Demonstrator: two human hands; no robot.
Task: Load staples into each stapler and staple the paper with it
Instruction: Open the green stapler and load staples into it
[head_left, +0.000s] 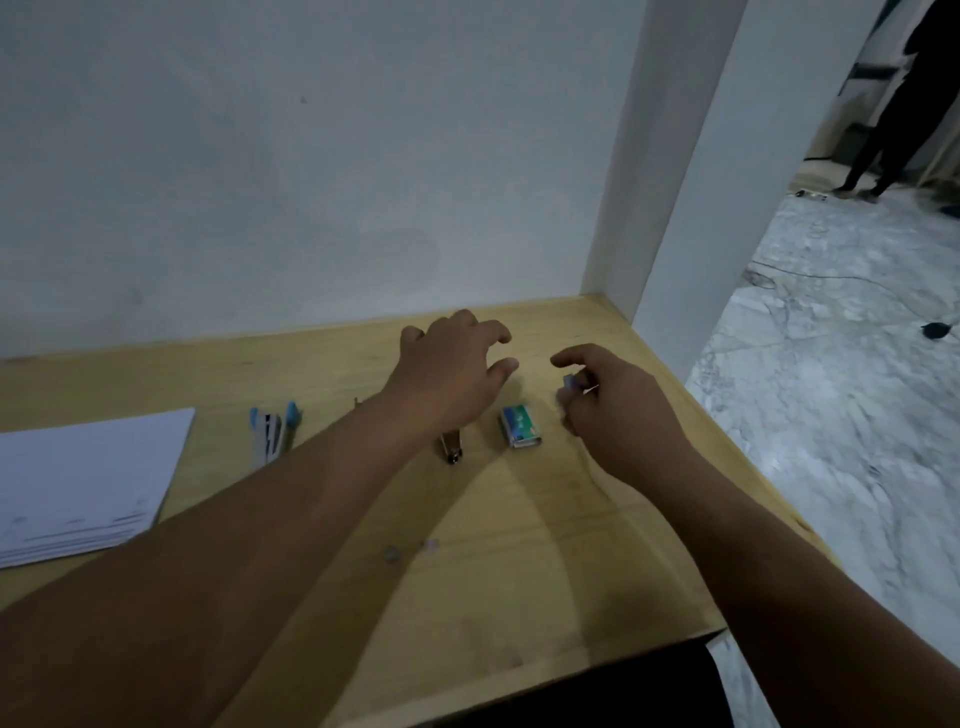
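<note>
My left hand (453, 371) hovers over the far middle of the wooden table (519, 561), fingers spread and empty. Under its wrist pokes out the end of a dark stapler (451, 451). A small green-and-blue staple box (519, 427) lies just right of it. My right hand (618, 402) is curled around a small blue object (570, 383), too blurred to identify, to the right of the box. A blue-and-white stapler (272, 430) lies further left. A stack of white paper (85, 480) sits at the left edge.
A white wall closes the table's far side and a white pillar (670, 182) stands at its far right corner. Two tiny scraps (410, 550) lie mid-table. Marble floor (841, 364) spreads to the right, where a person's legs (893, 130) stand far off.
</note>
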